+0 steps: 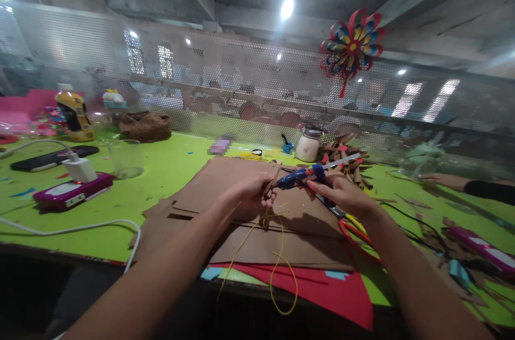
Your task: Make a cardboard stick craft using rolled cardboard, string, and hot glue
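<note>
My right hand (338, 190) is closed around a blue hot glue gun (300, 177), with a pale glue stick (346, 160) jutting from its back end. The gun's nozzle points left, against or very near a small brown cardboard piece (270, 185) pinched in my left hand (257, 189). Below that hand, a yellow string (282, 254) lies in loops over stacked brown cardboard sheets (225, 184) and hangs past the table's front edge. Scissors with red and yellow handles (354, 226) lie under my right wrist, partly hidden.
Purple power strips (74, 192) (485, 248) sit left and right, with cables. A clear cup (127, 160), a phone (54, 159) and a yellow bottle (74, 115) stand or lie left. A jar (309, 144) and cardboard scraps are behind. Another person's hand (444, 181) reaches in right.
</note>
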The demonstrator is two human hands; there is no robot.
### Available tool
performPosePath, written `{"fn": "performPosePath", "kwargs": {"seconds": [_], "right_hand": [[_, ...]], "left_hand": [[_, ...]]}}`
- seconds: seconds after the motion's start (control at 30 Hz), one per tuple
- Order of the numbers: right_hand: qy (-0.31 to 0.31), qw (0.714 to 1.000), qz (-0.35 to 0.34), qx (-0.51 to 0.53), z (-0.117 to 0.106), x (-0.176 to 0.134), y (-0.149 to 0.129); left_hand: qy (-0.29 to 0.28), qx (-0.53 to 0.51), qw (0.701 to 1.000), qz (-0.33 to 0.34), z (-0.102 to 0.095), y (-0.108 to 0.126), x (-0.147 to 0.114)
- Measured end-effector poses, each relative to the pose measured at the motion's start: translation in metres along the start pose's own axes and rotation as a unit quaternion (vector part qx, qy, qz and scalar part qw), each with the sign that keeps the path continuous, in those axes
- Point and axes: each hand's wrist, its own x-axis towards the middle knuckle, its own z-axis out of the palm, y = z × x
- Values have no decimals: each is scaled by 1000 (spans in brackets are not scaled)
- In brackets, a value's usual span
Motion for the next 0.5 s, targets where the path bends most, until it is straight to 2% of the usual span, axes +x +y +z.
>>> {"fn": "performPosePath", "kwargs": {"seconds": [0.23, 0.5], "right_hand": [[-22, 999, 2, 23, 1, -2, -2], [18, 1000, 11, 5, -1, 1, 3]], "left_hand": [[18, 4, 999, -27, 4, 4, -2], [21, 11, 1000, -13, 4, 3, -4]]}}
